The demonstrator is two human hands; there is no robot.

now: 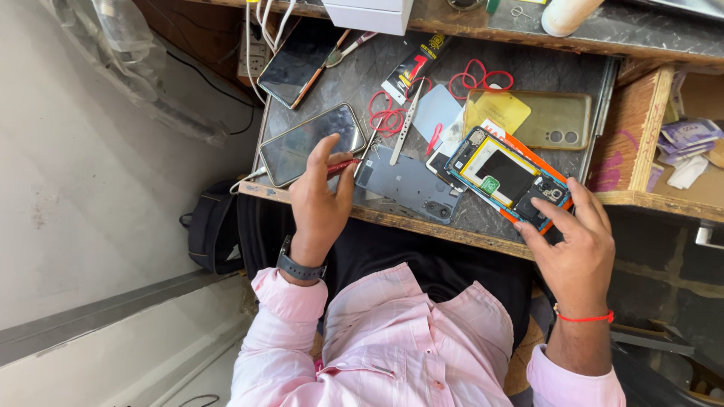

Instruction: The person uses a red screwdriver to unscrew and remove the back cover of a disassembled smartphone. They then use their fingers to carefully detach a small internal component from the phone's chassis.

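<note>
My left hand (320,200), with a dark watch on the wrist, is shut on a thin red-handled screwdriver (343,165) whose tip points right toward a grey phone back cover (403,185). My right hand (573,245), with a red thread on the wrist, grips the lower right end of an opened phone (501,175). That phone lies back side up with its battery and camera parts exposed, on an orange card. A whole phone with a dark screen (298,147) lies just left of my left hand.
The dark worktop (528,79) also carries metal tweezers (403,128), red wires (479,77), a clear yellowish phone case (547,117), another phone (298,64) at the back left and a white box (369,13). A wooden shelf (641,128) stands to the right.
</note>
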